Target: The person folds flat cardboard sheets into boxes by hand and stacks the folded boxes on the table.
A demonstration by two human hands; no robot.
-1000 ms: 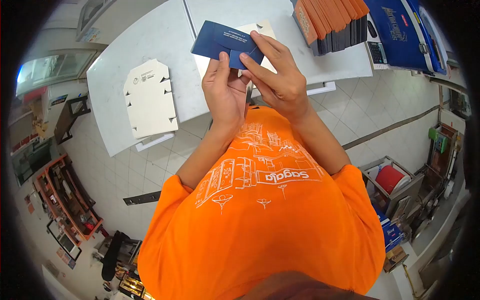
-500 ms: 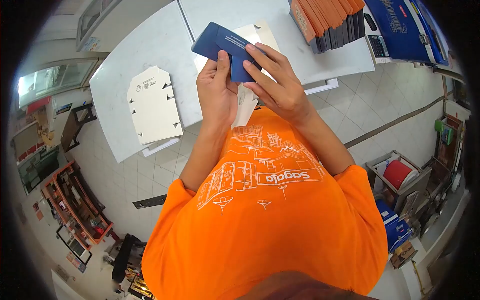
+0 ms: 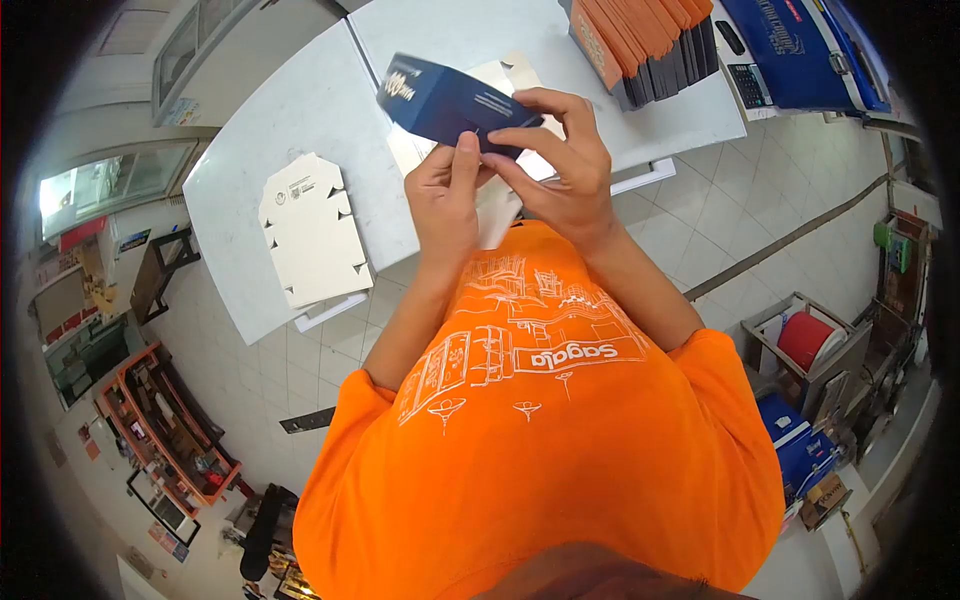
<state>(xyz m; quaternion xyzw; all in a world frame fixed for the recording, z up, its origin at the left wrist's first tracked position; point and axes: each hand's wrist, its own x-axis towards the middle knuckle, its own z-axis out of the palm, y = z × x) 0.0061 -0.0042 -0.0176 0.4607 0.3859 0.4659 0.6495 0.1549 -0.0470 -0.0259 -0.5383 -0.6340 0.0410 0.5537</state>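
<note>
A small dark blue cardboard box (image 3: 440, 105), printed with white lettering, is held up over the near edge of the table. My left hand (image 3: 447, 200) is closed on its near side, thumb pressed against the card. With its fingers on the right end, my right hand (image 3: 568, 160) pinches the same box near a flap. The two thumbs almost meet at the lower edge. Partly hidden behind the hands are cream card sheets on the table. To the left lies a stack of flat die-cut cream cards (image 3: 315, 235) with dark notches.
Orange-and-black folded boxes (image 3: 645, 50) stand in a row at the table's back right. Beyond them are a calculator (image 3: 750, 85) and a large blue case (image 3: 800, 50). The white table (image 3: 225, 170) has a rounded left side. A red roll (image 3: 803, 340) sits in a cart at right.
The blue box has turned, so its lettered left end now shows and it looks more box-shaped. The loose flap hanging between my hands is now folded up. My right fingers have shifted along its edge.
</note>
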